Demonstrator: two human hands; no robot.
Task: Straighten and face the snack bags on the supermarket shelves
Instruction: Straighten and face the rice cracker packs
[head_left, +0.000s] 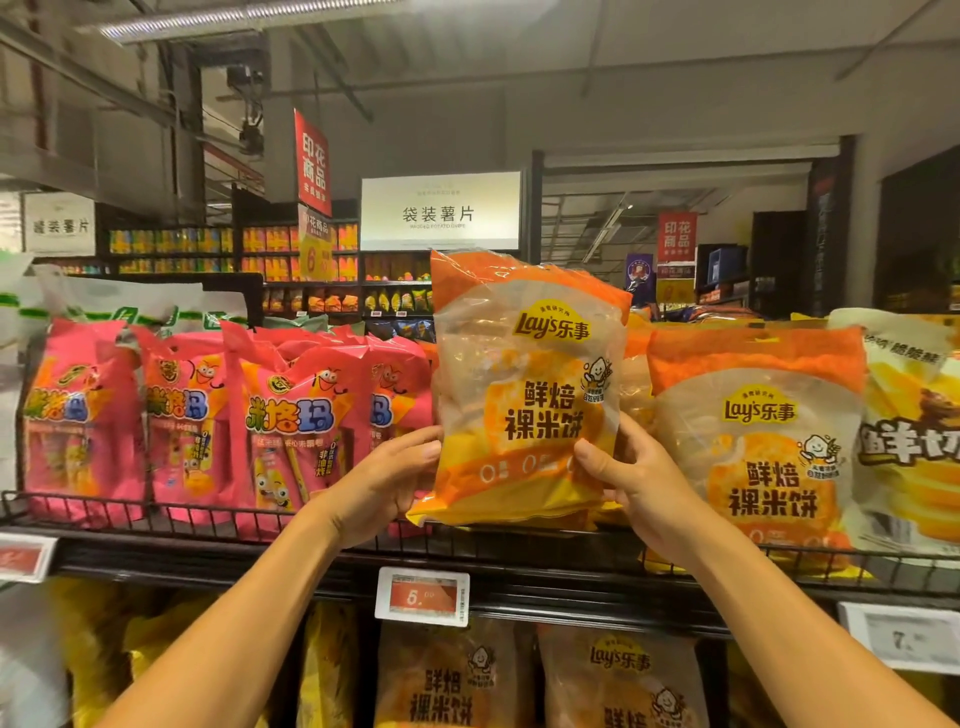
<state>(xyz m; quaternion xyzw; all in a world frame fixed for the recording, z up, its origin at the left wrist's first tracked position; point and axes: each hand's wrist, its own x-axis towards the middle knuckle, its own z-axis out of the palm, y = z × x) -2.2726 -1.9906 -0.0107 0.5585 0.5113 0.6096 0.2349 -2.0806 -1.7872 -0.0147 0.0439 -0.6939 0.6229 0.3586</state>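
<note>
An orange Lay's rice-cracker bag (524, 384) stands upright above the top shelf's wire rail, label facing me. My left hand (387, 480) grips its lower left edge and my right hand (636, 486) grips its lower right edge, thumbs on the front. Its bottom sits just above the wire front rail (208, 514). To its right stands a second, matching orange bag (758, 441), also facing forward. Pink snack bags (291, 421) fill the shelf to the left, some leaning.
A white and yellow bag (914, 436) stands at the far right. Price tags (422, 595) hang on the shelf edge. More orange and yellow bags (618, 675) sit on the shelf below. Aisle signs and further shelves lie behind.
</note>
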